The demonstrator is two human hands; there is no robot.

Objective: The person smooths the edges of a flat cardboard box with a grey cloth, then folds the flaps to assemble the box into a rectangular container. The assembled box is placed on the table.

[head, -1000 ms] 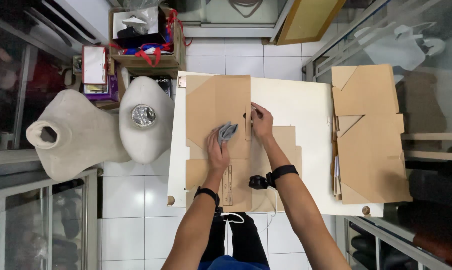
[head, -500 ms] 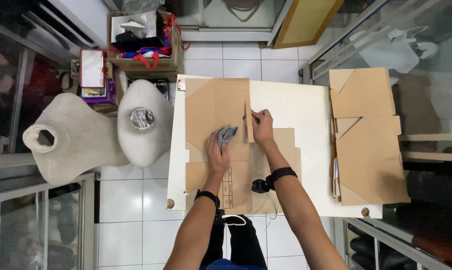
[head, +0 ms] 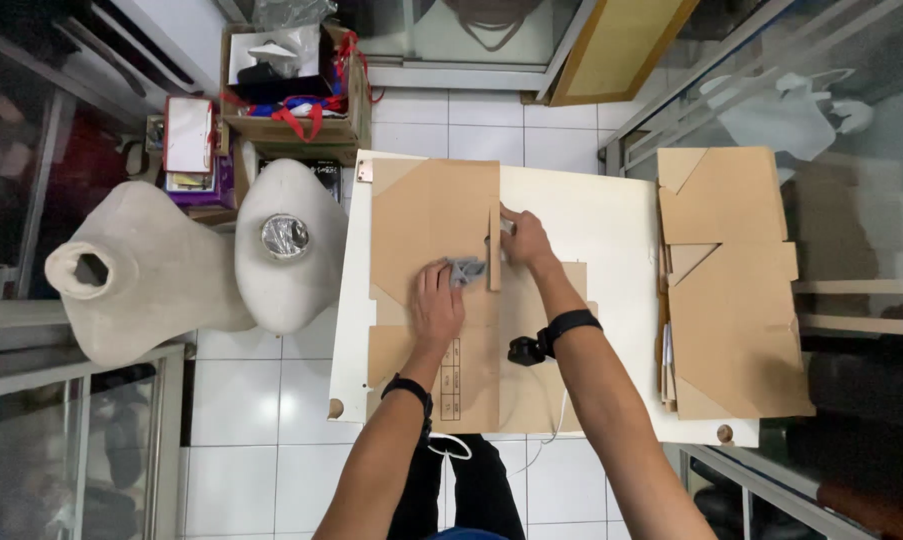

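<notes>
Cardboard [head: 433, 215] lies flat on the white table [head: 611, 210], in the middle of the frame. It is a big brown sheet with flaps.

Lowest in the frame are the person's two arms, coming up from the bottom edge. Each wrist has a black band. The left hand [head: 437, 305] lies on the cardboard, and its fingers touch a small grey cloth [head: 465, 269]. The hand looks mostly flat, pressing down. A bit higher, the right hand [head: 524, 240] is curled around something small at a thin cardboard strip [head: 493, 250] that stands up on its edge. I cannot tell what the small thing is.

What could go wrong? I think the strip could tip over if the right hand pushes it sideways. The big sheet could slide if the left hand lifts off, because the table is smooth.

The sheet's left side is close to the table's left edge, so a push that way could send it over. To the right there is bare white table, then a pile of cardboard pieces [head: 731, 290] near the right edge. On the left of the frame, on the floor, stand two pale dress forms [head: 181, 260]. Farthest, at the upper left, is a box of things [head: 291, 90].
</notes>
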